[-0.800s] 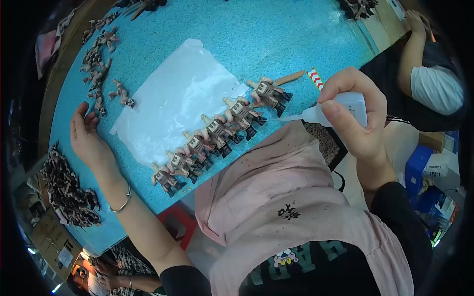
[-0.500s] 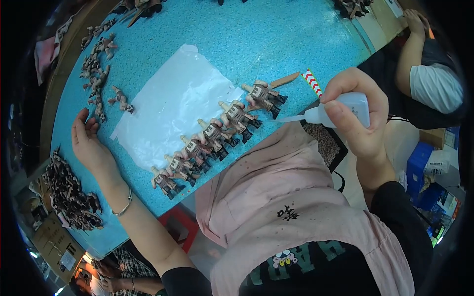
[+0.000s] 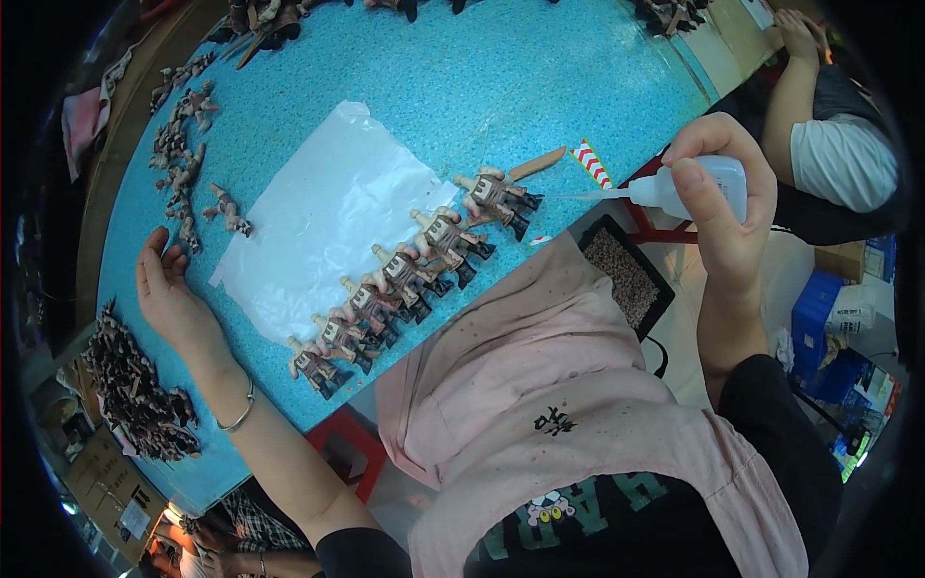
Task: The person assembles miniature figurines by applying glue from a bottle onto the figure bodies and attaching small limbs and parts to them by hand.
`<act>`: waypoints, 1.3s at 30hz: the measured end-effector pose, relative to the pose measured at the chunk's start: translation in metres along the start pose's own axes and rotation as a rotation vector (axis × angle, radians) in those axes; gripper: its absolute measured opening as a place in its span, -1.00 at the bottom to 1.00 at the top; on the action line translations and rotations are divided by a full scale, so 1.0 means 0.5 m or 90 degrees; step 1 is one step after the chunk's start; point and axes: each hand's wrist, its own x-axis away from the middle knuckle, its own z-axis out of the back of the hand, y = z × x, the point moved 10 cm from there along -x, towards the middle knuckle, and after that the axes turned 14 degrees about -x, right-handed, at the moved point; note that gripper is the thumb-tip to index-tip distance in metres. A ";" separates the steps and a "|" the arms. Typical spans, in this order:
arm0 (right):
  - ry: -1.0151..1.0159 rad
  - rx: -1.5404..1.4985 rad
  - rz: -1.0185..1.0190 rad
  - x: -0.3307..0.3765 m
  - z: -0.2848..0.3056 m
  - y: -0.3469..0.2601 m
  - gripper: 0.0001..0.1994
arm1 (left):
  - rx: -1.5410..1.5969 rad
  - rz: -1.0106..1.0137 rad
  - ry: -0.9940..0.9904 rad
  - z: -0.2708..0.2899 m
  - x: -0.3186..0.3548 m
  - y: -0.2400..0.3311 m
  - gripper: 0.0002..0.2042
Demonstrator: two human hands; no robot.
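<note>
Our right hand (image 3: 725, 207) grips a small white glue bottle (image 3: 692, 188) just off the desk's (image 3: 540, 87) near edge, nozzle aimed at the row of toy figures (image 3: 414, 275) lining that edge on a white plastic sheet (image 3: 328, 217). Our left hand (image 3: 171, 294) rests open and flat on the desk, beside the sheet.

- A turquoise speckled table (image 3: 578, 67) fills most of the scene, its edge curving down to the left.
- A red stool (image 3: 349, 453) stands below the table's edge.
- Blue crates (image 3: 827, 332) sit on the floor at right.
- Another person's white sleeve (image 3: 840, 159) shows at the far right.
- Light falls bright and even.
</note>
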 end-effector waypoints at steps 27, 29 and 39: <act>-0.009 -0.022 -0.003 -0.001 -0.008 0.006 -0.91 | 0.010 -0.009 0.024 0.006 0.005 0.008 -0.71; 0.043 -0.035 -0.022 0.003 0.005 0.013 -0.90 | 0.021 -0.011 0.018 0.001 0.006 0.007 -0.72; -0.081 -0.171 -0.096 0.018 -0.133 0.024 -0.91 | 0.025 0.000 0.035 -0.001 0.011 0.015 -0.74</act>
